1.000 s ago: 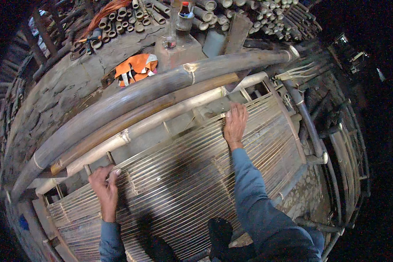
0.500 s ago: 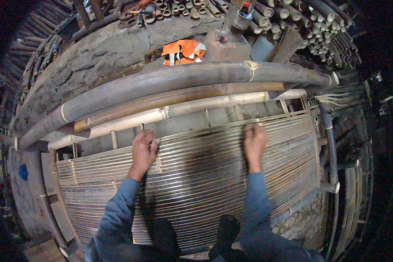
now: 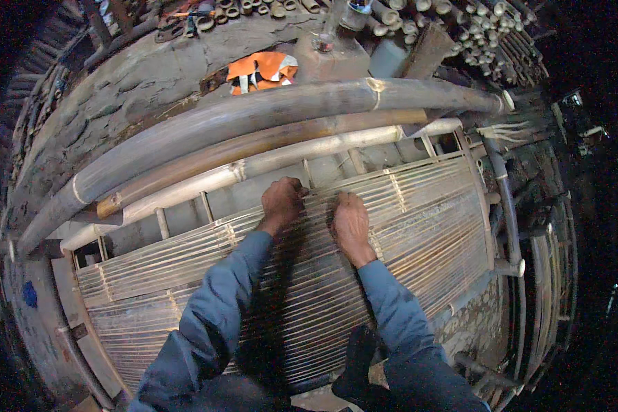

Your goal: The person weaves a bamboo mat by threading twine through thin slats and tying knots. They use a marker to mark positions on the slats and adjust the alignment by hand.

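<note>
My left hand (image 3: 281,201) rests curled at the top edge of the bamboo slat panel (image 3: 419,233), fingers folded over the uppermost slats. My right hand (image 3: 351,223) lies just beside it, palm down, fingers pressed together flat on the slats near the same edge. The panel lies tilted across a frame of crosspieces. Beyond its top edge run a pale bamboo pole (image 3: 185,189) and a thick grey pole (image 3: 206,127). An orange cloth (image 3: 257,69) sits on the ledge behind.

both hands have drawn together: left hand (image 3: 281,201) and right hand (image 3: 351,223) now near mid-panel (image 3: 426,226).
</note>
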The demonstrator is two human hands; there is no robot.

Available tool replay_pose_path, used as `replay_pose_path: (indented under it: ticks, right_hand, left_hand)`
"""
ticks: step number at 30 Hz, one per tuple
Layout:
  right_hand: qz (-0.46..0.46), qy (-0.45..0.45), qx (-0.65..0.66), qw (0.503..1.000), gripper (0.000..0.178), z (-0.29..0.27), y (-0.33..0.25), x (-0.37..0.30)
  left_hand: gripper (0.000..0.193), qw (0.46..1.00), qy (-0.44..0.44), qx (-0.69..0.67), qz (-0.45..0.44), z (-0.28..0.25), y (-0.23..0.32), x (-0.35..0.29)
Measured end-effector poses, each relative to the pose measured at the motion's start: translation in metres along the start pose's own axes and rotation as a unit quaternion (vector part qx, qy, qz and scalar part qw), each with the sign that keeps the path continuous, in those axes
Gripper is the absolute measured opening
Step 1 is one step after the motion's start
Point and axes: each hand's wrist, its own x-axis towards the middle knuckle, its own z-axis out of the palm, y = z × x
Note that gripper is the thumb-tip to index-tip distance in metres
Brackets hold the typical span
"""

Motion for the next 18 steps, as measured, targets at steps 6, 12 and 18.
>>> replay_pose_path:
  ticks: [6, 12, 18]
  right_hand:
    - [0.163, -0.102, 0.318, 0.928, 0.012, -0.02, -0.002, -0.007]
    - [0.258, -0.072, 0.513, 0.816, 0.011, -0.089, 0.059, -0.057]
    - [0.284, 0.047, 0.728, 0.622, 0.013, -0.134, 0.09, -0.068]
  left_hand:
    - [0.016, 0.989, 0.075, -0.058, 0.111, 0.005, -0.014, -0.01]
    - [0.024, 0.981, 0.144, -0.119, 0.056, 0.013, -0.01, -0.002]
    - [0.019, 0.973, 0.155, -0.143, 0.093, 0.022, 0.005, 0.0]
